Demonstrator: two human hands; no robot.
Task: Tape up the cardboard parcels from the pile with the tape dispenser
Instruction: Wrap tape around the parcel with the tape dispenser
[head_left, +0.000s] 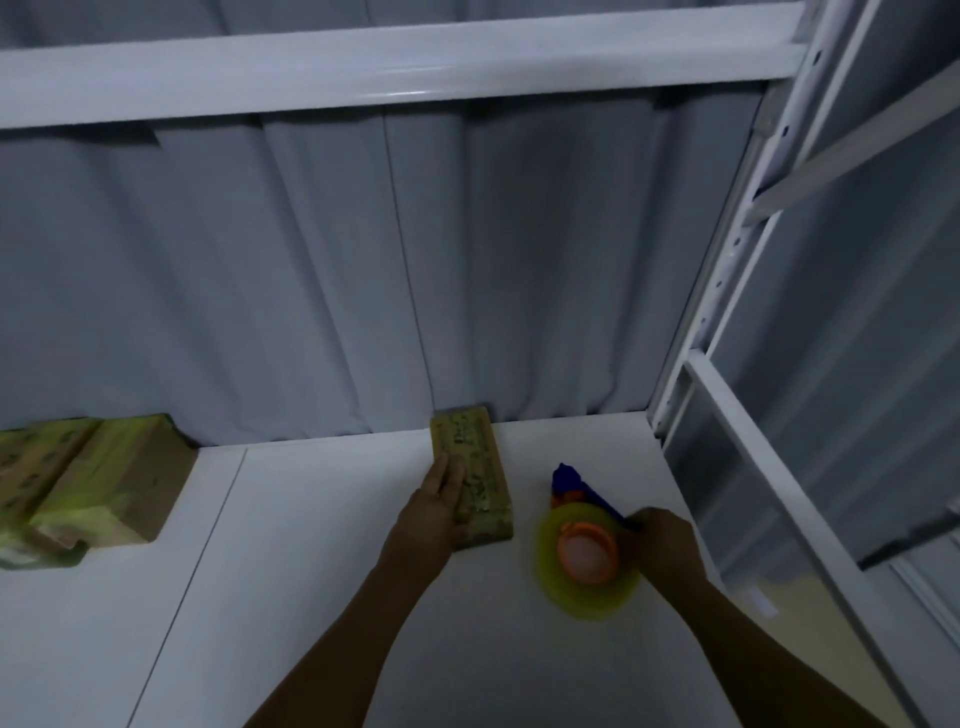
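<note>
**One hand on a parcel, the other on the tape dispenser**

A small oblong cardboard parcel (480, 467), covered in yellow-green tape, lies on a white tabletop (322, 597). It sits near the middle of the view, with its far end close to the back edge. The left hand (439, 501) rests on the parcel's left side, fingers laid straight along the top, not curled round it.

Just to the right of the parcel, apart from it, is a tape dispenser (587, 556) with a blue body, an orange hub and a yellow-green roll of tape. The roll is blurred. The right hand (662, 540) grips the dispenser from the right, fingers wrapped round its blue handle.

Well apart, at the left edge of the tabletop, is a pile of cardboard parcels (93, 478), also banded in yellow-green tape.

A grey pleated curtain (332, 270) hangs behind the tabletop. A white metal beam (363, 78) crosses overhead, and a white perforated rack upright (727, 260) rises at the right.
</note>
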